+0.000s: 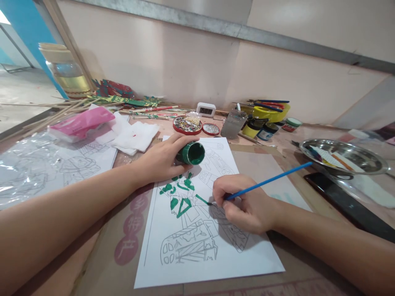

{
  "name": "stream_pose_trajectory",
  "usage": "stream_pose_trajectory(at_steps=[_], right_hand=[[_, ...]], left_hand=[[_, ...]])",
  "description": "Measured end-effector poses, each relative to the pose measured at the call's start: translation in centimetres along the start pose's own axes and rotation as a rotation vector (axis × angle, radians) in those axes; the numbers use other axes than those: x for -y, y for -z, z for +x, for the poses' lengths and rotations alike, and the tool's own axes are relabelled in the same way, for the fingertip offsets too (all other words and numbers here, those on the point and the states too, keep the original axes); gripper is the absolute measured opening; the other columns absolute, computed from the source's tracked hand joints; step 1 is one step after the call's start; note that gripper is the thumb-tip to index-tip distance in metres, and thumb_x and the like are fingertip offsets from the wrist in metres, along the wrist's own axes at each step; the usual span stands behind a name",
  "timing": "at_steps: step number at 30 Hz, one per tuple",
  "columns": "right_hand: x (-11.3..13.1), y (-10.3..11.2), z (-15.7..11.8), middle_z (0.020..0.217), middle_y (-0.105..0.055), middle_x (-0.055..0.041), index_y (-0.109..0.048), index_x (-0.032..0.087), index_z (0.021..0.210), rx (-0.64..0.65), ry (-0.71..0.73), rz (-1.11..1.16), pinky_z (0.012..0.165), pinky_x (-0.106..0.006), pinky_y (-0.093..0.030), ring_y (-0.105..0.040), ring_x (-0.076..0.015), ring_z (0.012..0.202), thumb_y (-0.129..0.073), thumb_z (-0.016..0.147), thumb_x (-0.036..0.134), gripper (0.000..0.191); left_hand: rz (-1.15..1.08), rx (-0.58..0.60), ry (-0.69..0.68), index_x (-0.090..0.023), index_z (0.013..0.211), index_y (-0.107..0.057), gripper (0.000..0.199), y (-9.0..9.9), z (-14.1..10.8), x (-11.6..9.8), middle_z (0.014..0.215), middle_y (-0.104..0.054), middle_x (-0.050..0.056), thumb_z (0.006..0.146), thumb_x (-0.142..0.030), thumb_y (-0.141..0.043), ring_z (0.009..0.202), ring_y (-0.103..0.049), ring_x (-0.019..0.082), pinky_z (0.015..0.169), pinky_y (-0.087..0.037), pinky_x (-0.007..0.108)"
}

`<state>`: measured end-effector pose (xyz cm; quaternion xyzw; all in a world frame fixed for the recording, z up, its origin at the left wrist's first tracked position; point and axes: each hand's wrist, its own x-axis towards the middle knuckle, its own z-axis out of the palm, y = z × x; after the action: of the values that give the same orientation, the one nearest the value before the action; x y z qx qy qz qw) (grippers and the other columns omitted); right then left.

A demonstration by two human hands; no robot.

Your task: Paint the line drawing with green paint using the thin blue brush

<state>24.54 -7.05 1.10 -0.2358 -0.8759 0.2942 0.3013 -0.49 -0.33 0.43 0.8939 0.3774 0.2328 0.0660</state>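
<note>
My left hand (168, 160) is wrapped around a small jar of green paint (193, 153), tilted so its mouth faces me, above the upper part of a white sheet. In my right hand (243, 203) is a blue-handled paintbrush (271, 179), its green tip touching the sheet near the middle. The sheet of paper (197, 273) carries a line drawing with building-like and vehicle-like shapes. Several patches of green paint (184, 207) fill parts of it to the left of the brush tip. My right hand covers some of the drawing.
Cardboard (105, 263) lies beneath the sheet. Behind it stand a red-rimmed dish of beads (187, 125), a white digital clock (205, 110), a cup of cloudy water (233, 124) and paint jars (267, 132). A metal bowl (370, 158) is at right; a pink tissue pack (82, 123) lies left.
</note>
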Motion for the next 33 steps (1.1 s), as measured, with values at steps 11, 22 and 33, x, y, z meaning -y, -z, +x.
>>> stream_pose_trajectory(at_steps=[11,22,33], right_hand=[[0.0,0.0,0.0,0.060,-0.055,0.0009,-0.051,0.020,0.067,-0.021,-0.051,0.016,0.047,-0.022,-0.037,-0.047,-0.0117,0.052,-0.044,0.066,0.011,0.012],[-1.1,-0.6,0.1,0.083,-0.066,-0.0010,-0.059,0.023,0.091,-0.430,0.128,-0.044,0.073,-0.030,-0.056,-0.065,-0.0157,0.077,-0.054,0.088,0.005,0.019],[-1.8,-0.5,0.5,0.104,-0.077,-0.0055,-0.068,0.022,0.107,-0.384,-0.027,-0.210,0.087,-0.033,-0.059,-0.073,-0.0191,0.097,-0.050,0.099,0.017,0.021]], left_hand=[[-0.010,-0.004,-0.004,-0.028,0.149,-0.038,0.068,-0.1,-0.1,0.1,0.141,-0.053,0.010,0.087,-0.030,-0.067,0.124,-0.059,0.032,0.105,-0.049,0.046],[-0.051,0.020,-0.045,-0.029,0.148,-0.041,0.064,0.2,-0.2,0.1,0.145,-0.050,0.012,0.089,-0.028,-0.065,0.123,-0.060,0.032,0.106,-0.049,0.050],[-0.014,0.000,-0.063,-0.029,0.148,-0.042,0.064,0.0,-0.3,0.3,0.138,-0.050,0.012,0.089,-0.027,-0.067,0.120,-0.061,0.033,0.100,-0.054,0.050]])
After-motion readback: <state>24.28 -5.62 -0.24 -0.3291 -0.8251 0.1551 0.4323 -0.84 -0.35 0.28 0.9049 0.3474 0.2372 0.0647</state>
